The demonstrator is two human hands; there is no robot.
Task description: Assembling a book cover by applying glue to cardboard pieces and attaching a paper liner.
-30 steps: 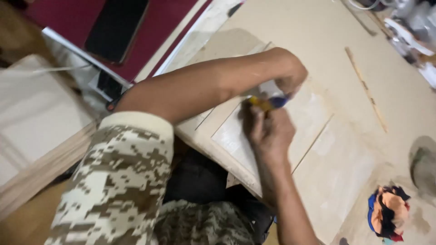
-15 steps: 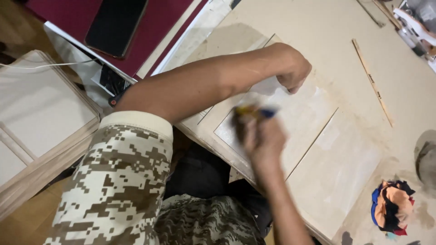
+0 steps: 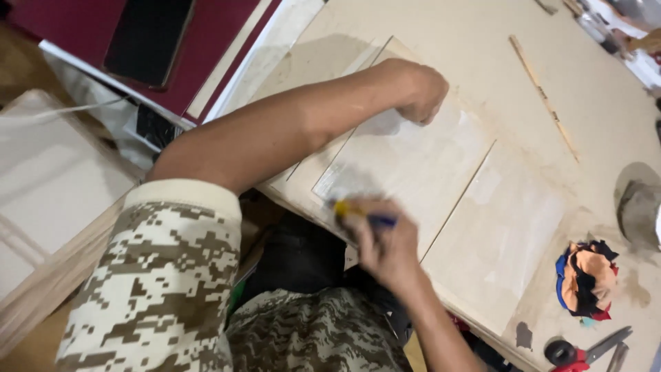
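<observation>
1. The right hand (image 3: 387,242) is closed around a small tool with a yellow-and-blue handle (image 3: 359,214), working at the near edge of a pale, white-coated board (image 3: 420,165) that lies on the worktable (image 3: 475,62).
2. The left hand (image 3: 421,93) is curled into a fist and presses on the board's far side — it holds nothing that I can see.
3. To do this well, I judge the fist should keep the board pinned flat while the tool moves in short, even strokes along the edge — the blur hides its tip.
4. Count: two coated boards side by side, the second board (image 3: 506,234) to the right; one thin wooden strip (image 3: 544,96) near the far edge; one bundle of coloured rags (image 3: 585,279) and one pair of scissors (image 3: 592,348) at the near right corner.
</observation>
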